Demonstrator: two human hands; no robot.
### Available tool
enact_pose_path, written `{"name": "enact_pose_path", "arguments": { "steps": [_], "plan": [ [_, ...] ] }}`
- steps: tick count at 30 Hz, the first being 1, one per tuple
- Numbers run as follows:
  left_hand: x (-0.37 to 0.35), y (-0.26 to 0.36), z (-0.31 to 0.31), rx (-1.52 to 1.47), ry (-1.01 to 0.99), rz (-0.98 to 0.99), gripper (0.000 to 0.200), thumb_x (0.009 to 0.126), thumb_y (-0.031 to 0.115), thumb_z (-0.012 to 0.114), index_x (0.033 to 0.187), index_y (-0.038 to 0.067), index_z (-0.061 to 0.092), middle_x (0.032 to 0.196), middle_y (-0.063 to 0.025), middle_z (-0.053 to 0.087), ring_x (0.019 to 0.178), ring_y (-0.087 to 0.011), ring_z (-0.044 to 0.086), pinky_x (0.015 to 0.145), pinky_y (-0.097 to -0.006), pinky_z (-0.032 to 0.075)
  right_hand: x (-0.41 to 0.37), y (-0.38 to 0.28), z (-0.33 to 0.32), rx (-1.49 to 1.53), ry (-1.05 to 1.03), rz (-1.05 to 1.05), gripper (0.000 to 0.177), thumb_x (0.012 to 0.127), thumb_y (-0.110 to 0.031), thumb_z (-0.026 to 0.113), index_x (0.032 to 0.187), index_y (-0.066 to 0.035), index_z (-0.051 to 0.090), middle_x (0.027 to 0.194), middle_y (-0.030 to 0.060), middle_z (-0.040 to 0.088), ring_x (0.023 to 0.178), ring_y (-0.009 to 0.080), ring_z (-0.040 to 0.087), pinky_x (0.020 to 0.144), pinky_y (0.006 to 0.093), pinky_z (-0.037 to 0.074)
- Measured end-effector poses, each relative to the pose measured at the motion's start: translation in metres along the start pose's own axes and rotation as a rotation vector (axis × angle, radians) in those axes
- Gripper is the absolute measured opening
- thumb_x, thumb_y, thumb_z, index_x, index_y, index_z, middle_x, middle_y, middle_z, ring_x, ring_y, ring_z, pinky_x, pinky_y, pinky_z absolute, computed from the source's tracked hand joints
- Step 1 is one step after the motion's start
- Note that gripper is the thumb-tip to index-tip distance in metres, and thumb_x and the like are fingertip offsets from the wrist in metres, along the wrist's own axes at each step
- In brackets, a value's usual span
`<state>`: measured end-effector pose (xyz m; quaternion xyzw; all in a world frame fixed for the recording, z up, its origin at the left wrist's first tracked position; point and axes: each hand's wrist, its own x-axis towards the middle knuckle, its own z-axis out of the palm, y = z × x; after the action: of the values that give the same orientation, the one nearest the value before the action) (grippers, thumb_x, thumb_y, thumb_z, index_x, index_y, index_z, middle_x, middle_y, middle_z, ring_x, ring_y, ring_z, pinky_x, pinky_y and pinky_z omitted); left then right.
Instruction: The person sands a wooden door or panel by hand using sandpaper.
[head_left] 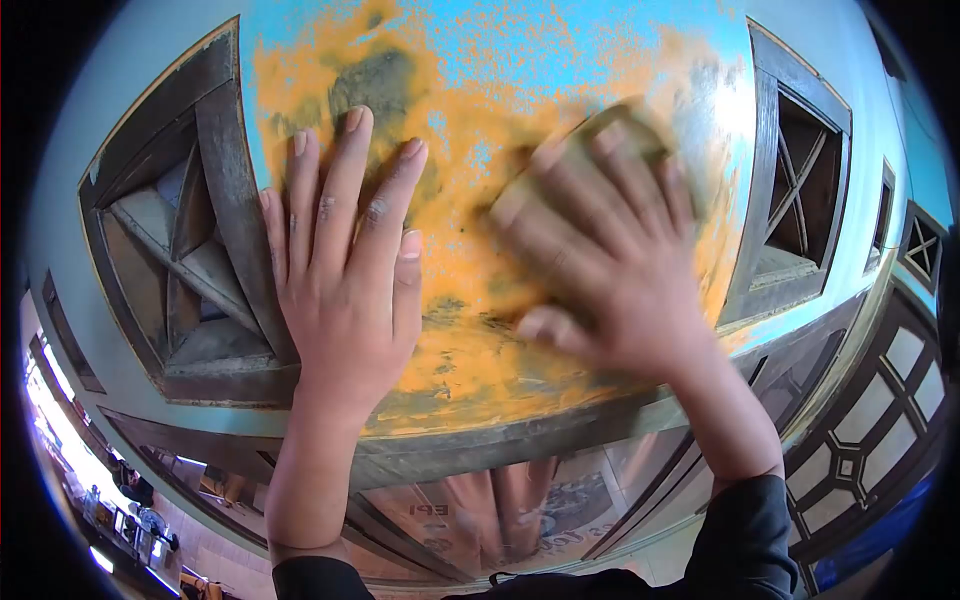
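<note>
My left hand point(345, 270) lies flat against the wall panel point(465, 285), its fingers spread and nothing in it. The panel's light blue paint is worn through to orange, with dark grey patches. To the right, my right hand point(620, 250) presses a greenish-brown piece of sandpaper point(640, 115) against the same surface. Motion blurs that hand, and its fingers cover most of the sandpaper; an edge shows beyond the fingertips.
A dark wooden vent frame point(220, 130) with crossed bars is at the left, and another vent frame point(765, 140) at the right. Below the panel runs a grey ledge point(500, 445) above glass panes. A dark lattice door point(880, 400) stands at lower right.
</note>
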<state>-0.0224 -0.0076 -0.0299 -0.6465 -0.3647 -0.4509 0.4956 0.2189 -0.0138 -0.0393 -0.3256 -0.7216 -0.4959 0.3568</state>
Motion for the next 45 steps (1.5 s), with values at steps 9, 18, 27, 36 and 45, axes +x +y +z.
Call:
{"name": "enact_pose_path", "arguments": {
  "steps": [9,18,27,36,45],
  "plan": [
    [-0.001,0.003,-0.001,-0.01,-0.006,-0.008,0.046,0.101,0.028,0.041,0.145,0.019,0.055,0.158,-0.0104,0.039,0.147,-0.0404,0.031,0.119,-0.0598,0.016,0.01,0.02,-0.006,-0.019,0.094,0.158,0.066,0.09,-0.069,0.051,0.145,-0.033,0.054,0.158,0.0105,0.04,0.148,0.0383,0.029,0.12,0.0592,0.012],
    [-0.001,0.002,-0.004,0.006,-0.035,0.015,0.045,0.104,0.025,0.037,0.144,0.012,0.054,0.157,-0.0121,0.04,0.148,-0.0398,0.03,0.12,-0.0564,0.016,0.008,0.029,-0.006,-0.08,0.088,0.105,0.067,0.087,-0.066,0.056,0.143,-0.029,0.056,0.156,0.011,0.042,0.147,0.037,0.031,0.12,0.0571,0.015],
    [-0.001,0.001,-0.001,-0.007,0.002,0.017,0.045,0.102,0.027,0.04,0.143,0.016,0.056,0.157,-0.0118,0.041,0.147,-0.0405,0.032,0.119,-0.0588,0.016,-0.003,0.009,-0.004,0.029,0.004,0.064,0.063,0.09,-0.062,0.055,0.144,-0.029,0.055,0.158,0.0094,0.039,0.148,0.0383,0.03,0.12,0.0593,0.014],
    [-0.001,0.002,-0.002,0.01,-0.007,0.023,0.046,0.101,0.029,0.043,0.143,0.019,0.057,0.157,-0.0121,0.04,0.146,-0.0411,0.032,0.119,-0.0588,0.016,0.003,0.019,-0.006,0.001,0.035,0.02,0.061,0.093,-0.061,0.052,0.146,-0.031,0.052,0.158,0.0088,0.04,0.148,0.0361,0.031,0.12,0.0579,0.013],
    [0.022,0.002,-0.008,0.063,-0.031,0.075,0.056,0.097,0.038,0.05,0.15,0.018,0.048,0.161,-0.0105,0.035,0.149,-0.0384,0.027,0.12,-0.0581,0.015,0.043,0.049,-0.02,-0.167,-0.036,0.017,0.073,0.1,-0.058,0.04,0.158,-0.016,0.028,0.166,0.0161,0.017,0.154,0.0394,0.006,0.122,0.0596,0.004]
  ]
}}
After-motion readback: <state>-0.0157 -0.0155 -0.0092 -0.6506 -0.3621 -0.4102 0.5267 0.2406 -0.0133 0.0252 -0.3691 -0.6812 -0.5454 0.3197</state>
